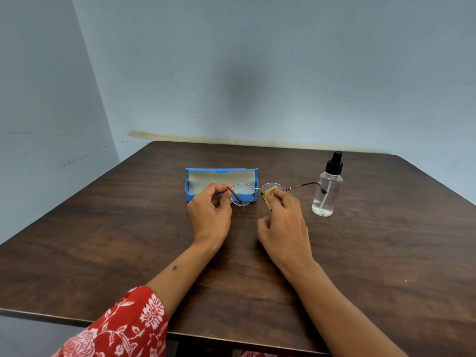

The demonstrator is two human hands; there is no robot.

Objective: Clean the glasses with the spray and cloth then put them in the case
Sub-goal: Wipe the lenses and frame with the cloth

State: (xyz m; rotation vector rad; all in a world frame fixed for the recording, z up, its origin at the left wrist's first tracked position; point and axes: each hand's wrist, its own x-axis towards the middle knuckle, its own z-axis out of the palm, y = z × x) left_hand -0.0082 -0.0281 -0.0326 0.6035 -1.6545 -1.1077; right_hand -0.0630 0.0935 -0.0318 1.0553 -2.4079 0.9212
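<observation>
Head view: left hand (210, 215) pinches the glasses (253, 193) at their left hinge, held above the bench (103, 240). Right hand (283, 228), grip clamped on a yellow cloth (270, 195), presses it on the right lens. Open blue case (221, 182) lies at 12 o'clock behind the left hand; spray bottle (327, 188) stands at 2 o'clock from the right hand.
</observation>
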